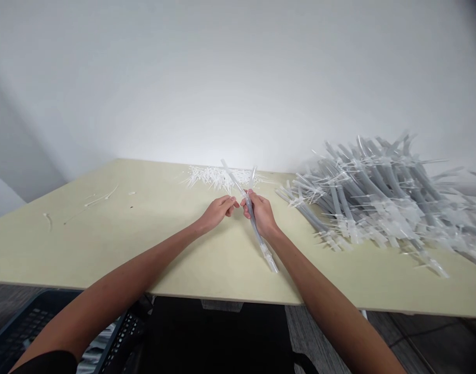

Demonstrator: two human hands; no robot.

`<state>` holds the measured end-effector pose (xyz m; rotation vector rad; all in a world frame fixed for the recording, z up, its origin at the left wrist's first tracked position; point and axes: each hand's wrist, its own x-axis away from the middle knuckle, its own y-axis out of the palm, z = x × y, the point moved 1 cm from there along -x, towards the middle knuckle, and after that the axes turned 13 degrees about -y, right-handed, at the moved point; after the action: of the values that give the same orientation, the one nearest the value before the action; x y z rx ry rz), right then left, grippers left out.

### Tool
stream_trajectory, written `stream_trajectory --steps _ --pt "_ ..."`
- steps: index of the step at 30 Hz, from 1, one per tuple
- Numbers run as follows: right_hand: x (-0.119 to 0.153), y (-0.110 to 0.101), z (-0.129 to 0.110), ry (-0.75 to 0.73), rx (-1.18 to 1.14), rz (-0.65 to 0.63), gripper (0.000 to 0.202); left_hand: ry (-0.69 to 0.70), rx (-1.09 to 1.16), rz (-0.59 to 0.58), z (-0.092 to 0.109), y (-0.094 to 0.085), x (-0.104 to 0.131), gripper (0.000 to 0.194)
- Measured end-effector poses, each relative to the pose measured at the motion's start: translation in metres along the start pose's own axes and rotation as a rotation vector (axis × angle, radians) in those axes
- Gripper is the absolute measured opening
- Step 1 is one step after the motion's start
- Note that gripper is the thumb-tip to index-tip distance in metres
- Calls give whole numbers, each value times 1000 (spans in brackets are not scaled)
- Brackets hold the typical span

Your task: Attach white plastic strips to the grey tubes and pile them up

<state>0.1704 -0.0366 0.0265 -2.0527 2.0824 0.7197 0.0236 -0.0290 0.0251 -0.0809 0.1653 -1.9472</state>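
Head view: my right grip (258, 212) is closed around the branched tube assembly (257, 231) above the table (175, 259); my left grip (223, 210), fingers curled, is just left of it.

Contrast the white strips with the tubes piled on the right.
The white strips lie in a low, small heap; the tubes are stacked higher and spread wider. The strips are thin and white; the tubes are thicker and mostly grey. Both rest on the table.
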Motion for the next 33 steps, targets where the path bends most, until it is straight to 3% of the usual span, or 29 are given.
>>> stream_trajectory --steps 5,11,15,18,22,26,33 --pt "1 4 -2 25 -52 -25 32 -53 182 -29 -1 -3 -6 39" --pt "5 9 -6 7 39 -132 35 -37 129 -37 3 1 -4 35" --pt "5 9 -5 10 76 -136 34 -17 74 -19 -2 -2 -8 38" --pt "2 5 -5 33 62 -30 27 30 -141 81 -14 -16 -18 44" --pt "-1 -1 -5 69 33 58 17 136 -791 302 -40 -40 -35 37" --pt "-3 -6 0 68 51 51 12 81 -1110 248 -58 -50 -47 46" --pt "-3 -5 3 71 58 43 10 39 -1208 183 -59 -47 -53 53"
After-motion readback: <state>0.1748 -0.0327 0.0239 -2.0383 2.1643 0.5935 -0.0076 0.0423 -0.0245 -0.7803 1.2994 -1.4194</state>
